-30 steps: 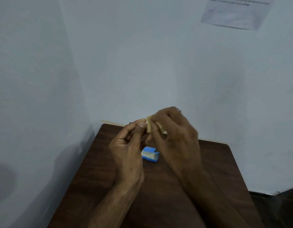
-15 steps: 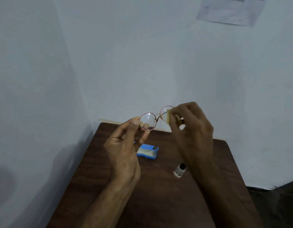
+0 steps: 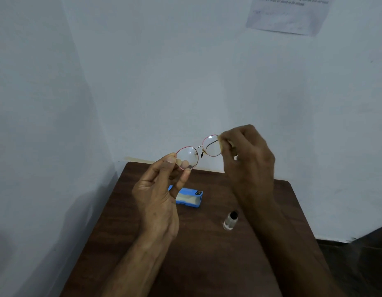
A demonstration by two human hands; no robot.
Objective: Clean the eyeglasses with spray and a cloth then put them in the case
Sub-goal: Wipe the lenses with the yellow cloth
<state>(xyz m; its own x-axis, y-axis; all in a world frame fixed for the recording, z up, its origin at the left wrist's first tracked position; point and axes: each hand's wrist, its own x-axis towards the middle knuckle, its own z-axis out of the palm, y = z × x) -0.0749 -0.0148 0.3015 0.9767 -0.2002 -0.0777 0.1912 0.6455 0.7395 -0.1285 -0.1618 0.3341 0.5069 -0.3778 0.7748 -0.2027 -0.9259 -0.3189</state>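
While left hand (image 3: 158, 202) pinches glasses (image 3: 189, 156) by one rim above table (image 3: 207, 264), right hand (image 3: 250, 159) pinches cloth (image 3: 220, 144) on other lens; case (image 3: 190, 199) partly hidden behind left hand, spray (image 3: 230, 220) nr right wrist.

Dark wooden table (image 3: 207, 260) with two things on it.
A blue case (image 3: 189, 198) lies toward the back; a small clear spray bottle (image 3: 230, 221) with a dark cap stands upright to its right and nearer, apart from it.

Round red-rimmed eyeglasses (image 3: 190, 155) held aloft, pale cloth (image 3: 220, 144) at one lens; spray bottle (image 3: 230, 221) and blue case (image 3: 189, 198) below.
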